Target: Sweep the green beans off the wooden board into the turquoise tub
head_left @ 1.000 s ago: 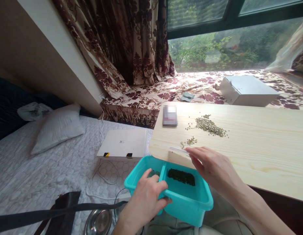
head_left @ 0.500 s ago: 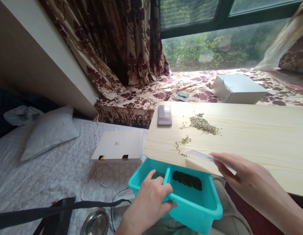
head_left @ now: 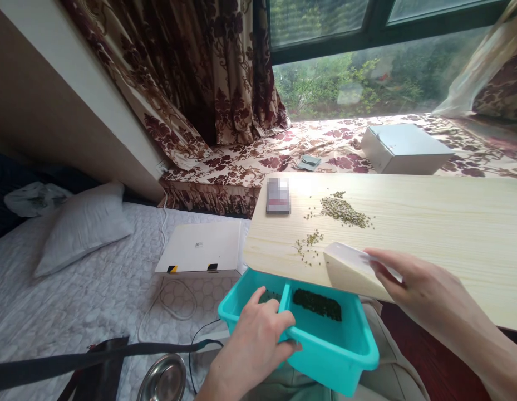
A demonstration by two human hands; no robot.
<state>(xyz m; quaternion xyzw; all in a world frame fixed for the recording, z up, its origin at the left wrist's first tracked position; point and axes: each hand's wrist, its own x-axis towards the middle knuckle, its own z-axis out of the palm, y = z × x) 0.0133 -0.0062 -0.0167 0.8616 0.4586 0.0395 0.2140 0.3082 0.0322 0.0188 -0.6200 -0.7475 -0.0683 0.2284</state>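
My left hand [head_left: 258, 334] is closed over the near rim of a turquoise two-compartment bin [head_left: 325, 370], by its divider. Dark green beans [head_left: 316, 305] lie in a strip in the right compartment. Fewer show in the left one, partly hidden by my fingers. My right hand [head_left: 408, 278] pinches a thin, flat white plate [head_left: 348, 252], tilted on edge at the table's near side, above the bin's far rim. Left of the plate are small scattered beans [head_left: 310, 242]. Farther back lies a larger patch of beans [head_left: 345, 210].
On the pale wooden table [head_left: 442, 217] lies a small box [head_left: 278, 200] with a blurred top. A white carton [head_left: 202, 248] rests on the quilted bed, with a metal bowl [head_left: 164, 379] nearer me. Another white box [head_left: 408, 147] and a folded cloth [head_left: 308, 162] are on the window seat.
The white plate has tipped more upright, and its left end has shifted slightly right and up, away from the scattered beans. My left hand stays on the bin.
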